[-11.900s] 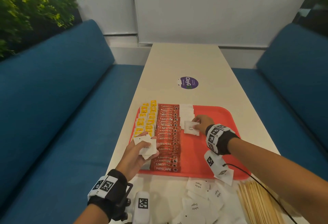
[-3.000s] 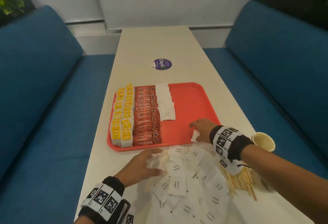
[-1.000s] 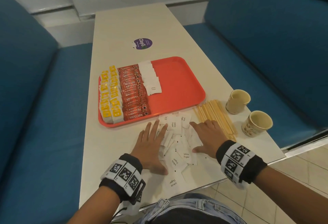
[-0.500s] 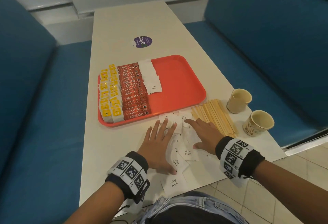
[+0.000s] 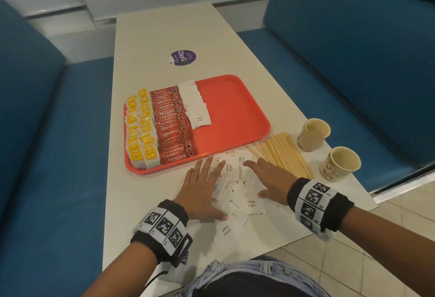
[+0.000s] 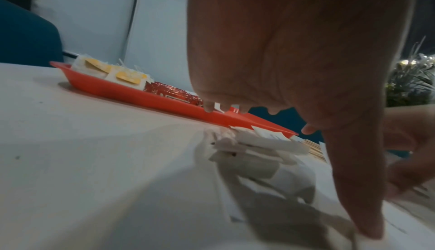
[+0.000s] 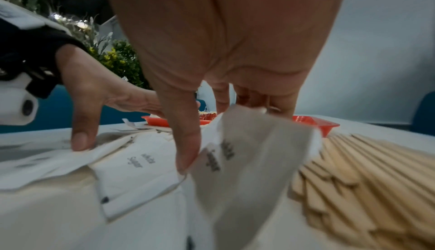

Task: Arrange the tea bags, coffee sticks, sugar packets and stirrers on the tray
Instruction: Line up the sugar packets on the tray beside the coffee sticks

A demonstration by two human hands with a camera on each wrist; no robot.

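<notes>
A red tray [image 5: 237, 110] holds yellow tea bags [image 5: 141, 131] at its left, a row of red coffee sticks [image 5: 173, 124] and a short column of white sugar packets [image 5: 194, 106]. Loose sugar packets [image 5: 237, 196] lie heaped on the table just in front of the tray. My left hand [image 5: 203, 188] presses flat on the heap's left side, fingers straight. My right hand [image 5: 270, 177] lies flat on its right side. In the right wrist view one sugar packet [image 7: 249, 153] tilts up against my right thumb and fingers. Wooden stirrers [image 5: 280, 153] lie right of my right hand.
Two paper cups [image 5: 314, 137] [image 5: 341, 163] stand at the table's right edge beyond the stirrers. A purple sticker [image 5: 183, 57] sits on the table [image 5: 146, 197] behind the tray. Blue benches run along both sides. The tray's right half is bare.
Both hands have slid inward and forward toward the tray, pushing the loose sugar packets into a tighter heap between them.
</notes>
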